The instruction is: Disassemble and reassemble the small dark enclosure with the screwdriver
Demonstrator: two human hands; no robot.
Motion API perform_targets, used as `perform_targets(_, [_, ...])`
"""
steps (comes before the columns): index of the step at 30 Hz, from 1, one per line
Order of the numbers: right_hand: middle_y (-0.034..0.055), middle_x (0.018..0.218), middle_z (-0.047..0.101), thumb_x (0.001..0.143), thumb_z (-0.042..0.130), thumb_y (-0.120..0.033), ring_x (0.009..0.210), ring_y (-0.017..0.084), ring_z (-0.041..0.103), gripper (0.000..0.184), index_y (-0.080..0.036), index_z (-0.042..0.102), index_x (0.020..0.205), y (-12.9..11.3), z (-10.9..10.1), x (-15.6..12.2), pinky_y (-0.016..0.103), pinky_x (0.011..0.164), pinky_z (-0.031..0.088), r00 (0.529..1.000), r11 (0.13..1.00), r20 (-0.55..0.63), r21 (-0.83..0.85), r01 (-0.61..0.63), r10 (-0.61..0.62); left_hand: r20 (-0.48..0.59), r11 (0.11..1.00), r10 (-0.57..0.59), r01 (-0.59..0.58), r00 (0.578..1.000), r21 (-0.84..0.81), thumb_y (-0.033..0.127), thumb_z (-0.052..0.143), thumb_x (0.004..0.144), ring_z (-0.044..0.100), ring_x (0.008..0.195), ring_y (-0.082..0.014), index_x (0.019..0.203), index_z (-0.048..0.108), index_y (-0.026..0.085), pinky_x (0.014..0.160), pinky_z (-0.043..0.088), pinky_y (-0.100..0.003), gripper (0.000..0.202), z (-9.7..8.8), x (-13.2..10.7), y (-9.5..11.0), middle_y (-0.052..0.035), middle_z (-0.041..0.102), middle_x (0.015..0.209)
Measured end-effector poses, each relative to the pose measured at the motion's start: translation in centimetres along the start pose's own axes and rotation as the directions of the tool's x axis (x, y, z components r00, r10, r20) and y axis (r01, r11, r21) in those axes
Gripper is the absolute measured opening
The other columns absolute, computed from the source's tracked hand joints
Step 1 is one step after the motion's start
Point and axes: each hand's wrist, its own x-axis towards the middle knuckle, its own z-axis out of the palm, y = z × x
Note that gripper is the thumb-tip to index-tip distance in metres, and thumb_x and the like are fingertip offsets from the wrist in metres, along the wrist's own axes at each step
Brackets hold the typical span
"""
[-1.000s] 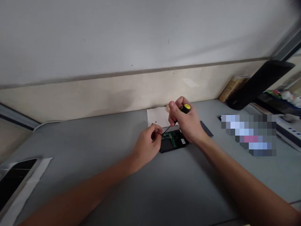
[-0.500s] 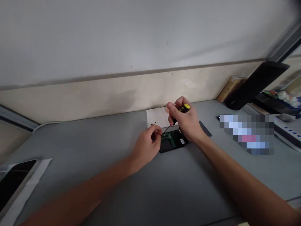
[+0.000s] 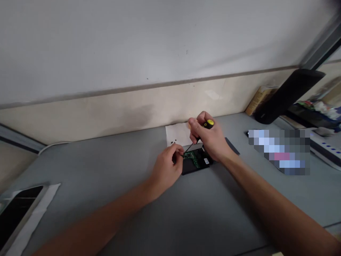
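A small black case with a green circuit board (image 3: 195,160) lies on the grey table (image 3: 133,177) near the back wall. My right hand (image 3: 210,140) is closed round a screwdriver with a black and yellow handle (image 3: 207,124), its thin shaft slanting down to the board's left end. My left hand (image 3: 166,167) rests at the case's left edge, fingertips pinched by the screwdriver tip; what they pinch is too small to make out. Behind the case lies a white paper (image 3: 177,135) with a few tiny black screws on it.
A black lamp-like object (image 3: 287,94) leans at the back right beside a tan box (image 3: 257,99). A dark flat card (image 3: 231,145) lies right of the case. A phone on white paper (image 3: 18,209) sits at the front left. A white cable (image 3: 52,145) runs along the wall.
My hands have barely moved; the fingers of my right hand have shifted a little on the screwdriver handle. The view has drifted slightly.
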Motion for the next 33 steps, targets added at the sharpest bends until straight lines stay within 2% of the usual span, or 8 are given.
perform_targets(5, [-0.0042,0.070,0.047,0.089,0.059,-0.073,0.062,0.012,0.053,0.048,-0.026,0.059,0.093,-0.1,-0.2,0.1,0.028,0.059,0.044,0.998,0.998,0.065,0.050,-0.026,0.023,-0.007,1.000,-0.006,0.006,1.000,-0.008,0.005,0.046,0.086,0.066,0.074,-0.0143,0.085,0.059,0.021,0.072,0.051,-0.025,0.021,0.0,0.0,0.0,-0.0004,0.070,0.081])
perform_targets(9, [-0.0009,0.082,0.057,0.082,0.073,-0.065,0.076,0.014,0.060,0.044,-0.024,0.058,0.085,-0.1,-0.6,0.3,0.028,0.068,0.049,0.994,0.995,0.085,0.069,-0.070,0.064,-0.006,0.998,0.018,-0.017,1.000,0.055,0.005,0.047,0.086,0.066,0.075,-0.0157,0.085,0.060,0.021,0.072,0.052,-0.027,0.021,-0.1,0.0,0.1,-0.0013,0.070,0.082])
perform_targets(13, [-0.0064,0.065,0.042,0.078,0.072,-0.073,0.054,0.009,0.045,0.058,-0.024,0.040,0.073,0.4,-0.5,0.5,0.027,0.054,0.041,0.997,0.997,-0.067,0.066,-0.038,0.043,0.002,0.986,0.094,-0.094,0.996,0.135,0.005,0.047,0.086,0.068,0.083,-0.0193,0.090,0.061,0.022,0.078,0.055,-0.032,0.022,0.2,-0.4,-0.1,-0.0045,0.072,0.089])
perform_targets(19, [-0.0027,0.080,0.055,0.081,0.073,-0.066,0.072,0.012,0.060,0.044,-0.025,0.060,0.093,1.0,0.0,0.5,0.027,0.064,0.048,0.998,1.000,-0.058,-0.016,0.000,-0.001,0.057,0.966,0.169,-0.177,0.984,0.189,0.007,0.048,0.085,0.068,0.089,-0.0237,0.094,0.062,0.021,0.082,0.057,-0.038,0.022,0.1,-0.8,-0.1,-0.0070,0.071,0.091])
perform_targets(26, [-0.0027,0.076,0.053,0.084,0.075,-0.053,0.060,0.012,0.049,0.029,-0.027,0.061,0.085,-2.1,-2.3,1.1,0.029,0.059,0.044,0.953,0.962,-0.150,-0.113,0.247,-0.262,0.115,0.924,0.266,-0.287,0.957,0.253,0.010,0.049,0.086,0.066,0.095,-0.0262,0.100,0.062,0.019,0.086,0.059,-0.043,0.022,0.2,-1.1,0.2,-0.0103,0.069,0.096])
perform_targets(29, [0.0008,0.087,0.061,0.083,0.077,-0.045,0.069,0.015,0.053,0.019,-0.028,0.071,0.089,-4.8,-4.8,0.8,0.032,0.067,0.047,0.976,0.829,0.035,-0.522,0.202,-0.216,0.156,0.918,0.292,-0.322,0.944,0.231,0.016,0.052,0.089,0.065,0.102,-0.0283,0.108,0.063,0.018,0.091,0.058,-0.047,0.022,0.2,-1.1,0.4,-0.0126,0.068,0.104])
perform_targets(31, [0.0032,0.103,0.068,0.076,0.081,-0.045,0.082,0.019,0.060,0.030,-0.030,0.075,0.101,-6.0,-6.5,0.5,0.036,0.077,0.052,0.987,0.636,0.163,-0.762,0.123,0.005,0.202,0.927,0.282,-0.321,0.938,0.194,0.020,0.055,0.088,0.064,0.105,-0.0290,0.113,0.063,0.019,0.094,0.057,-0.048,0.026,0.0,-1.1,0.5,-0.0130,0.067,0.109])
perform_targets(33, [0.0052,0.125,0.067,0.069,0.084,-0.047,0.094,0.024,0.065,0.061,-0.034,0.070,0.126,-6.4,-8.0,0.2,0.039,0.084,0.054,0.927,0.460,0.230,-0.885,0.073,0.295,0.244,0.937,0.264,-0.308,0.933,0.167,0.022,0.058,0.087,0.063,0.108,-0.0296,0.118,0.062,0.020,0.095,0.057,-0.048,0.031,-0.2,-1.0,0.7,-0.0132,0.065,0.113])
